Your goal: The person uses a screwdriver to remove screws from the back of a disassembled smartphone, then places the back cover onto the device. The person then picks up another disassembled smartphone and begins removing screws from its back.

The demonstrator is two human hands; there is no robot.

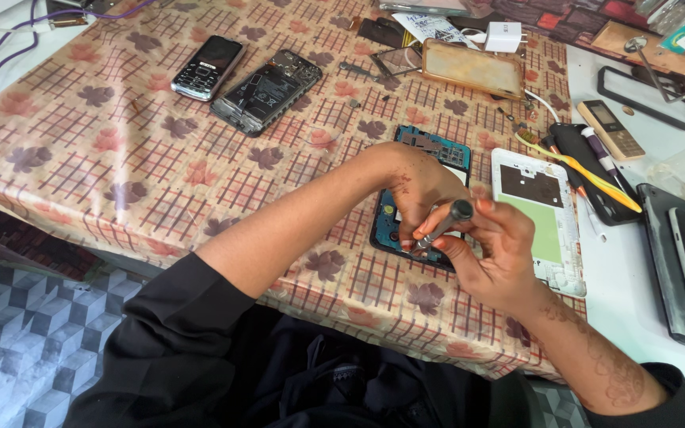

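Fingers (457, 238) of the right hand (493, 254) pinch a thin screwdriver (441, 226) near its shaft, the dark round cap pointing up and to the right, the tip angled down onto the lower edge of an opened phone (422, 194). The right forearm enters from the lower right of the frame, wrist bent inward. The left hand (418, 186) lies curled over the opened phone, fingertips pressing on its blue inner frame beside the screwdriver tip; its grip is narrow, steadying rather than enclosing. The left forearm crosses from lower centre, sleeve pushed up to the elbow. The opened phone rests on a checked, leaf-patterned tablecloth (120, 158) just right of centre. Just beside it to the right lies a white back cover (537, 218) with a green panel. Farther right, a toothbrush (576, 166) rests across a dark phone. In the upper left of the frame lie a button phone (208, 67) and a second stripped phone (267, 91).
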